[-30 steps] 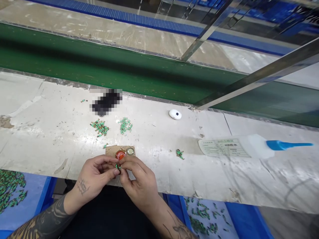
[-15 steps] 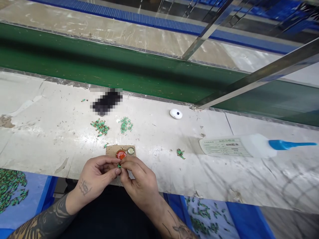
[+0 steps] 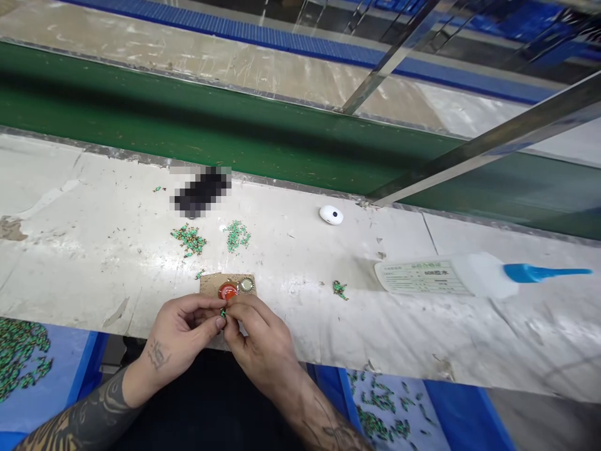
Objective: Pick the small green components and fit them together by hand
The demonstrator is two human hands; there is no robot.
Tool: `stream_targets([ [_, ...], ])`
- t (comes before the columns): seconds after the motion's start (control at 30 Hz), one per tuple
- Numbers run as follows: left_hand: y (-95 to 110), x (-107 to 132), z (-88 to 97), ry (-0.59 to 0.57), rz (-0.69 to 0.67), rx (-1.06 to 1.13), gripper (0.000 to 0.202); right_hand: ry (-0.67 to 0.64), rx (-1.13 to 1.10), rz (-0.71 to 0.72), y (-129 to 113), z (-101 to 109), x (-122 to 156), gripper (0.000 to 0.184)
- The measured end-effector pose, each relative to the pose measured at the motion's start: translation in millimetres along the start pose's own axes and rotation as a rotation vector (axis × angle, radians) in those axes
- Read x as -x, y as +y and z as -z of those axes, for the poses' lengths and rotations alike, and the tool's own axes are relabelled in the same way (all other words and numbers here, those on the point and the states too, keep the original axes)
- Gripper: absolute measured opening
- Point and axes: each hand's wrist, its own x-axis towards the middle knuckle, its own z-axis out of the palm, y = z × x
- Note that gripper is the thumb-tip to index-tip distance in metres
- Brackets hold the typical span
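My left hand (image 3: 181, 329) and my right hand (image 3: 263, 335) meet at the table's front edge. Between the left thumb and forefinger is a small green and dark figure-like piece (image 3: 223, 312). The right fingertips are pinched against the same piece, partly covering it. Just beyond the fingertips lies a cardboard scrap (image 3: 209, 285). On it sit a small round cap with red-orange contents (image 3: 228, 290) and a crimped bottle cap (image 3: 246, 285) holding something pale.
On the white table (image 3: 291, 269) lie a heap of green-brown pieces (image 3: 188, 240), a pile of smaller green bits (image 3: 238, 236), a few finished-looking pieces (image 3: 339, 289), a white case (image 3: 331, 215) and a glue bottle (image 3: 436, 275). Blue trays (image 3: 87, 363) hold more pieces below.
Both hands stay together, with the right hand and the small piece shifting very slightly to the left. The things on the table keep their places.
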Motion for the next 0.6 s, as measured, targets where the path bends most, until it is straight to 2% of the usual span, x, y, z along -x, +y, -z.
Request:
stream_targets([
  [0.37,-1,0,-0.9,0.025,-0.048,-0.076,0.013,-0.061,0.202,0.158,-1,6,4,0.012],
  [0.6,-4,1,0.7,-0.011,-0.070,0.004,0.008,0.075,-0.024,0.040,-10,9,0,0.020],
])
